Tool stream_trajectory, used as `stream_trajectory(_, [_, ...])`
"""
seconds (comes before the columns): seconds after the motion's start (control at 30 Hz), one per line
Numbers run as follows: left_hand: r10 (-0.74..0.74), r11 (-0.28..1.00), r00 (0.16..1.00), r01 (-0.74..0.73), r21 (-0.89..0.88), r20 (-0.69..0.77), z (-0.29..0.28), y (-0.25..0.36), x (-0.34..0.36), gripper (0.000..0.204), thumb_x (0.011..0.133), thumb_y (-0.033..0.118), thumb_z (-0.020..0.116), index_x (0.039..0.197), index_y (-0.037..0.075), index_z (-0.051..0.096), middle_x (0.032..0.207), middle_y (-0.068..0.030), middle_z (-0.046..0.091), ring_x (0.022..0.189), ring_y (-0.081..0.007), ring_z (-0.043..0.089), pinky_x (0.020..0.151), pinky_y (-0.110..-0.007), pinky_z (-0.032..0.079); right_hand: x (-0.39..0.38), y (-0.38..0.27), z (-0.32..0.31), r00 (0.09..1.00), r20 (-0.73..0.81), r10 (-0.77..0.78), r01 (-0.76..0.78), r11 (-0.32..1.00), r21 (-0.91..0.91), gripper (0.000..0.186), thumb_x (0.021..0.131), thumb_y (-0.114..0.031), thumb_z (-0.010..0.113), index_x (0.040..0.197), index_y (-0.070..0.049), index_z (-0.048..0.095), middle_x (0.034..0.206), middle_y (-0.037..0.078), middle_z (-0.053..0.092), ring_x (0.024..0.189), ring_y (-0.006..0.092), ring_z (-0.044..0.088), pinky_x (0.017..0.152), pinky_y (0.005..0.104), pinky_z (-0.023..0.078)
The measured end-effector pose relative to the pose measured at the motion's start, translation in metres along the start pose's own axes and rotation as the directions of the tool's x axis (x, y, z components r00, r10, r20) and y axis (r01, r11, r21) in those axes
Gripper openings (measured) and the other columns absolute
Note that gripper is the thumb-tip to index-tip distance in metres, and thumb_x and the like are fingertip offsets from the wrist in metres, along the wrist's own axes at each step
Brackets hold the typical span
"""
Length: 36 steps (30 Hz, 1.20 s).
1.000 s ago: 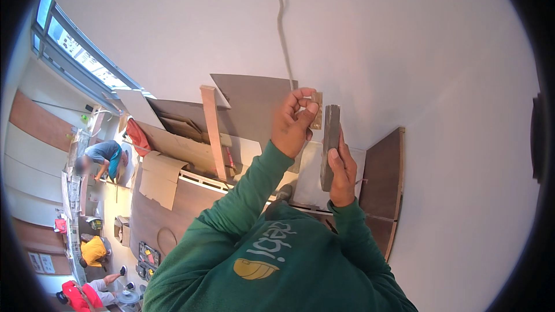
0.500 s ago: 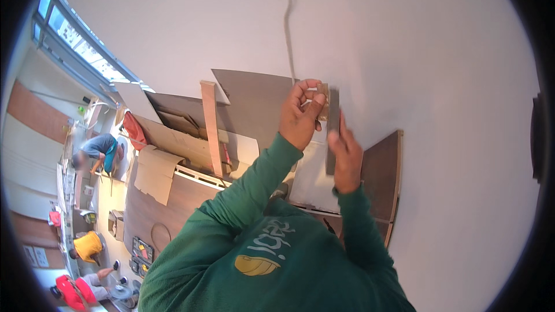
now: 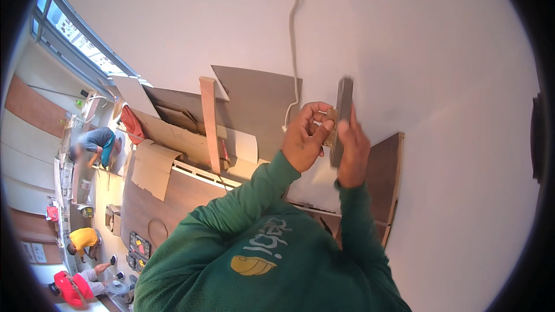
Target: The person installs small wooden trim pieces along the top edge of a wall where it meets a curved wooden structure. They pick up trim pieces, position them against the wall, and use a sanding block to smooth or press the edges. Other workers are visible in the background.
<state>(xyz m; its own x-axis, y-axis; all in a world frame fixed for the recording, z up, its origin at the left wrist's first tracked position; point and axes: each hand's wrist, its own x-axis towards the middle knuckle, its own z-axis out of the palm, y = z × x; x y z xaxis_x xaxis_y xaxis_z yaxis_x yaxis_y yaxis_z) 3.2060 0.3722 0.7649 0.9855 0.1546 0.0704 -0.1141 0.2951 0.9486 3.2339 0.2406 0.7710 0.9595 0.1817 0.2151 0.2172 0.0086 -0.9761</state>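
Pinched in the fingers of my left hand (image 3: pixel 302 143) is a small light-brown piece of wood (image 3: pixel 332 128). My right hand (image 3: pixel 354 155) is wrapped around a long, flat grey bar (image 3: pixel 345 97), slightly blurred by motion. Held roughly upright, the bar lies along the right side of the wood piece; whether the two touch I cannot tell. Both hands are raised in front of my chest, with the green sleeves (image 3: pixel 254 188) reaching to the wrists.
Grey-brown panels (image 3: pixel 263 95), an upright wooden strip (image 3: pixel 208 124) and cardboard (image 3: pixel 151 169) stand to the left. A white cable (image 3: pixel 293 40) runs along the pale wall. A brown board (image 3: pixel 383 167) leans at right. Several people work at far left, near an open tool case (image 3: pixel 139 251).
The grey bar has slid farther away from me along the wood piece. My left hand, with the wood piece, sits a little lower and closer to my body.
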Motion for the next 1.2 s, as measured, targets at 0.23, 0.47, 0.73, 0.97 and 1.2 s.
stream_trajectory(0.23, [0.089,0.995,0.991,-0.085,0.044,-0.1,-0.021,0.011,0.016,0.035,0.1,0.016,0.064,0.132,0.006,0.052,0.105,-0.0015,0.061,0.078,-0.0046,0.059,0.051,-0.019,0.047,0.018,-0.004,0.018,0.993,0.111,0.025,-0.027,1.0,0.012,0.061,0.099,-0.03,0.059,0.151,-0.001,0.046,0.106,0.008,0.06,0.097,0.0135,0.054,0.09,0.0276,0.043])
stream_trajectory(0.47, [0.039,0.994,0.999,-0.035,0.1,-0.034,-0.027,0.006,0.013,0.033,0.099,0.014,0.064,0.129,0.006,0.053,0.104,-0.0005,0.061,0.073,-0.0032,0.057,0.048,-0.019,0.045,0.003,0.014,0.013,0.994,0.097,0.044,-0.052,0.995,0.082,0.063,0.099,-0.03,0.06,0.15,0.003,0.045,0.104,0.008,0.062,0.098,0.0141,0.055,0.091,0.0282,0.043])
stream_trajectory(0.73, [0.09,0.995,0.99,-0.084,0.061,-0.106,-0.036,0.005,0.016,0.035,0.099,0.016,0.066,0.129,0.005,0.053,0.104,-0.0014,0.062,0.071,-0.0032,0.057,0.048,-0.018,0.045,0.007,0.009,0.019,0.988,0.154,0.009,0.003,0.997,-0.078,0.064,0.098,-0.03,0.059,0.15,0.003,0.044,0.108,0.007,0.062,0.099,0.0144,0.054,0.092,0.0279,0.043])
stream_trajectory(0.97, [-0.001,0.993,1.0,0.003,0.115,-0.017,-0.041,0.003,0.011,0.035,0.099,0.017,0.067,0.13,0.007,0.053,0.104,-0.0012,0.062,0.073,-0.0039,0.058,0.049,-0.018,0.046,-0.002,0.011,0.018,0.991,0.125,0.052,-0.058,0.997,0.046,0.065,0.096,-0.031,0.059,0.151,0.001,0.044,0.115,0.008,0.063,0.1,0.0139,0.053,0.094,0.0296,0.043])
stream_trajectory(1.2, [0.048,0.995,0.997,-0.042,0.087,-0.063,-0.049,0.006,0.022,0.035,0.098,0.015,0.066,0.13,0.006,0.053,0.102,-0.0003,0.061,0.073,-0.003,0.057,0.049,-0.018,0.046,0.002,0.014,0.021,0.981,0.179,0.074,-0.056,0.993,-0.107,0.063,0.097,-0.028,0.059,0.151,0.002,0.044,0.109,0.007,0.061,0.096,0.0137,0.052,0.091,0.028,0.043])
